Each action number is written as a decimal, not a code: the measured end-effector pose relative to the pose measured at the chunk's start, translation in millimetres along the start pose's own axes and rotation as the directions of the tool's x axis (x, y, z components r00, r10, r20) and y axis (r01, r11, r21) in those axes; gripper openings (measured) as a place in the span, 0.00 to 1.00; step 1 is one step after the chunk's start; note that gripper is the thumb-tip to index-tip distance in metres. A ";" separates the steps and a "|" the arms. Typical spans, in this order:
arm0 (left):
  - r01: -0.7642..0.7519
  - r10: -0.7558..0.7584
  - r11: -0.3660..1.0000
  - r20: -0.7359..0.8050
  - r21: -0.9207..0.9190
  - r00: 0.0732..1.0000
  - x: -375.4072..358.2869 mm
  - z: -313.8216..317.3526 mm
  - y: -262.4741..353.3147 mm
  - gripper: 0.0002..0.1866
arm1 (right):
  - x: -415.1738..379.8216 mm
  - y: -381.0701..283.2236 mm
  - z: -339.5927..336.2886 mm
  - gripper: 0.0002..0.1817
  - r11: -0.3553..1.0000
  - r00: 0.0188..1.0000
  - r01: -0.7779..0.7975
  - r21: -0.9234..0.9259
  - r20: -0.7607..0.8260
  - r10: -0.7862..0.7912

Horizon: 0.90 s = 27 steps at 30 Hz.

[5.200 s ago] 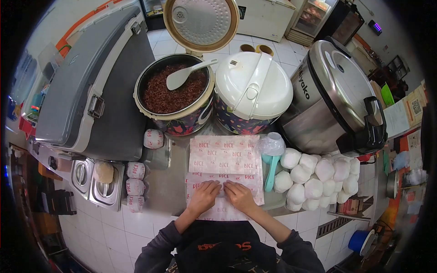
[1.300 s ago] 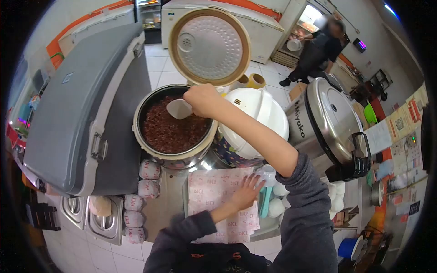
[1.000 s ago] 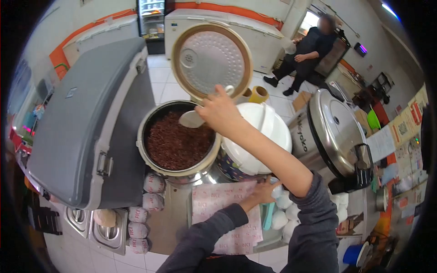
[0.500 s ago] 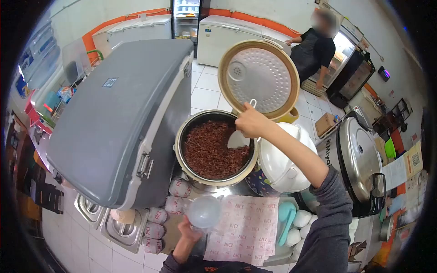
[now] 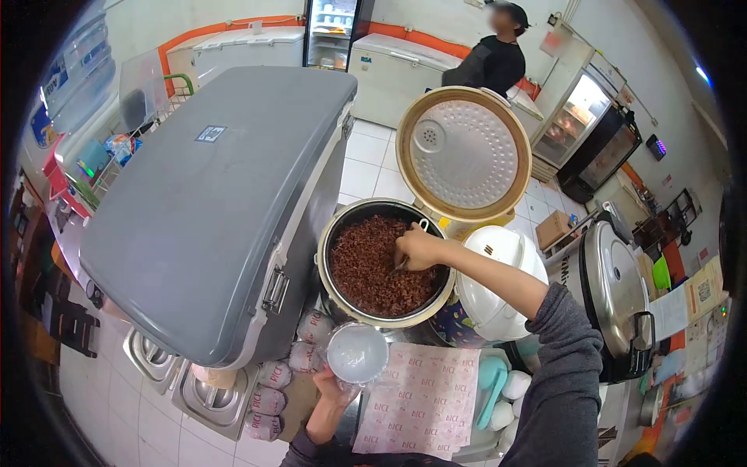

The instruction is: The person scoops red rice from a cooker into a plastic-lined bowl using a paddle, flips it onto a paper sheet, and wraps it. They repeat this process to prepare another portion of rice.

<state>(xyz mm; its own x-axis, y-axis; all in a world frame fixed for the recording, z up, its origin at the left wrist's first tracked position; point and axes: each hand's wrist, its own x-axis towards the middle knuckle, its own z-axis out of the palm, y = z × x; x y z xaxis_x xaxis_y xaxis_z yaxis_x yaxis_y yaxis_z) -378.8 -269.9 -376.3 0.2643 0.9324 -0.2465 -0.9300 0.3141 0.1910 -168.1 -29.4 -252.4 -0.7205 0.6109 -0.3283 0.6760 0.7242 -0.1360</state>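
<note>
My right hand (image 5: 418, 247) is closed round the handle of a rice paddle, whose blade is sunk in the reddish-brown rice (image 5: 373, 268). That rice fills the dark pot of an open cooker (image 5: 330, 292), and the round lid (image 5: 467, 152) stands raised behind it. Below the cooker, my left hand (image 5: 331, 387) holds a clear plastic-wrapped bowl (image 5: 358, 352) upright. Printed paper sheets (image 5: 416, 397) lie just right of the bowl. To its left are several paper-wrapped rice packets (image 5: 274, 374).
A large grey cooler (image 5: 210, 194) fills the left. White cooker (image 5: 502, 288) and steel cooker (image 5: 615, 272) stand right. Turquoise tool (image 5: 490, 393) and white wrapped balls (image 5: 516, 384) sit in a tray. Steel containers (image 5: 206, 405) are lower left. A person (image 5: 494, 58) stands behind.
My right hand has moved down into the pot, and the paddle's blade has sunk into the rice. My left hand has brought the bowl nearer the cooker. The person behind has turned and shifted left.
</note>
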 end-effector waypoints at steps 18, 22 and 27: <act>-0.166 0.166 0.907 0.035 0.388 0.986 -24.1 79.7 33.7 0.33 | -20.1 8.0 -63.6 0.21 0.864 0.982 -0.139 0.485 -0.042 0.182; -0.204 0.219 0.920 -0.007 0.334 0.976 19.8 136.2 41.0 0.30 | -22.6 25.0 -95.6 0.13 0.869 0.990 -0.119 0.480 -0.008 0.140; -0.094 0.073 0.991 0.213 0.092 0.974 74.4 168.5 36.2 0.29 | -18.3 -22.8 -149.5 0.11 0.985 0.985 -0.103 0.138 -0.126 0.120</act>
<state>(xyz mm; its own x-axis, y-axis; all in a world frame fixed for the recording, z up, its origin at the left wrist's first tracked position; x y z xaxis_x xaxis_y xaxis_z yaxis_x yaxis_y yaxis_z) -349.7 -159.1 -227.6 0.2440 0.9695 -0.0238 -0.9233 0.2398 0.2999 -193.4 -9.3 -103.6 -0.6477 0.7288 -0.2222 0.7612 0.6067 -0.2290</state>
